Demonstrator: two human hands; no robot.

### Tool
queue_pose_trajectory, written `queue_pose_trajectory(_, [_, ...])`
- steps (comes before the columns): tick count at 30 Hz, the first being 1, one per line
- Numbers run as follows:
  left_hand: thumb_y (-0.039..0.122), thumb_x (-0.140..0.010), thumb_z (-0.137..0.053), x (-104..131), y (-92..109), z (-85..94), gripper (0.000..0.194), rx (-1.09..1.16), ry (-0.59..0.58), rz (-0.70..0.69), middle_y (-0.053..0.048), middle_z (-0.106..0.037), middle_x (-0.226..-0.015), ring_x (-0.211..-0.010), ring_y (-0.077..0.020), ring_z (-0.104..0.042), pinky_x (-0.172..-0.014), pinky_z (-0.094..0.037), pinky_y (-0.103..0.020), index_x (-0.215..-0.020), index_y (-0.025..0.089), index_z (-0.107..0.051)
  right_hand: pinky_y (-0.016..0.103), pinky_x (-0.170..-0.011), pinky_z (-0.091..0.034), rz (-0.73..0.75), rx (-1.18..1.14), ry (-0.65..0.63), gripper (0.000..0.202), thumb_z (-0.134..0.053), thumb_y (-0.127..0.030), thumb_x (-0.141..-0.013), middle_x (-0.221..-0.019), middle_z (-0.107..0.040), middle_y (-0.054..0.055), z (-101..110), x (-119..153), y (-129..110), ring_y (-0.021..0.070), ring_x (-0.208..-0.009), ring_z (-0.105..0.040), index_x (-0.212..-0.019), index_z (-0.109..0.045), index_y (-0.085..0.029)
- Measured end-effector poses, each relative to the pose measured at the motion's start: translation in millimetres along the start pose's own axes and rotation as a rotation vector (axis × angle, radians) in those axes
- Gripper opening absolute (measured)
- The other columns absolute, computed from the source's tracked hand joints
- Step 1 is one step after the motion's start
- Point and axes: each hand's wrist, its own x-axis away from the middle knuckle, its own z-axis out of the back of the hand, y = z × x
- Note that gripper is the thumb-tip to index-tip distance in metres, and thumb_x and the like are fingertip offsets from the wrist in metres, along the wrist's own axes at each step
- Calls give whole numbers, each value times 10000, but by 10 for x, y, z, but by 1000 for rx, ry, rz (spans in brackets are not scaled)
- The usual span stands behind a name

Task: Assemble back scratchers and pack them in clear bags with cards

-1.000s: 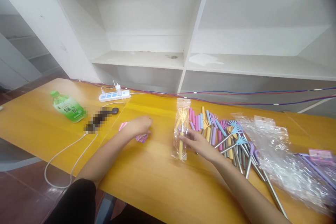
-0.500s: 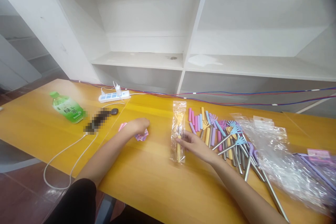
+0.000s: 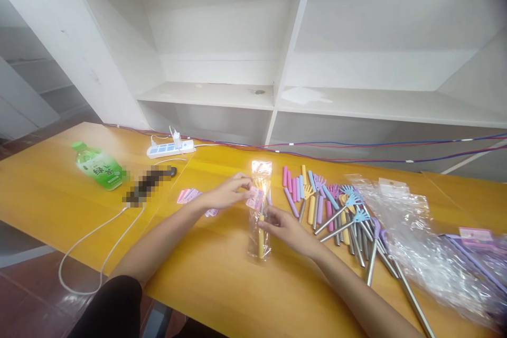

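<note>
My left hand [image 3: 233, 190] pinches a small pink printed card [image 3: 255, 198] over the upper part of a clear plastic bag [image 3: 253, 237]. Inside that bag lies a back scratcher with a yellow handle [image 3: 261, 236] and a yellow claw head, partly covered by the card. My right hand [image 3: 283, 223] grips the bag and the back scratcher from the right side, thumb on the front. More pink and purple cards [image 3: 189, 195] lie on the table by my left forearm, some of them hidden behind it.
Several loose back scratchers [image 3: 350, 200] and coloured handle sleeves [image 3: 293, 185] lie to the right. Beyond them is a heap of clear bags [image 3: 407, 237]. A green tea bottle [image 3: 97, 165], a power strip [image 3: 171, 148] and a white cable [image 3: 103, 253] are on the left.
My left hand has moved right from the card pile, bringing one card to the bag. My right hand and the bagged back scratcher have shifted slightly left and down in view.
</note>
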Motion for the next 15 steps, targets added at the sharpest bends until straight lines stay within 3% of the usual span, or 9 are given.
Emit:
queue_pose_trajectory(3, [586, -918, -650, -80, -99, -255, 421, 380, 81, 73, -30, -595, -936, -906, -170, -604, -862, -518, -325, -949, 171, -586, 299, -683, -486, 6, -35, -40, 446, -693, -622, -882, -806, -612, 10, -44, 20, -29, 175, -741, -547, -1022, -674, -199])
queue_pose_trajectory(5, [581, -878, -706, -111, -156, -338, 440, 465, 143, 96, -12, -596, -878, -827, -148, -599, -789, -513, -292, -941, 164, -583, 303, -687, -499, 17, -43, -2, 426, -687, -596, -899, -868, -621, 20, -29, 27, -47, 182, -773, -572, -1071, -641, -209])
queue_pose_trajectory(10, [507, -894, -702, -81, -105, -370, 361, 320, 150, 94, -7, -621, -856, -805, -137, -599, -762, -489, -261, -889, 160, -600, 288, -592, -519, 91, -90, 387, 540, -614, -559, -963, -1114, -560, 60, 58, 33, -98, 152, -760, -580, -1383, -447, -264])
queue_pose_trajectory(15, [452, -901, -717, 7, 58, -458, 313, 297, 95, 57, -15, -630, -894, -830, -138, -612, -775, -477, -255, -892, 170, -580, 300, -569, -562, 145, -40, 508, 699, -701, -510, -921, -1201, -549, 90, 25, 69, -184, 165, -782, -613, -1505, -372, -310])
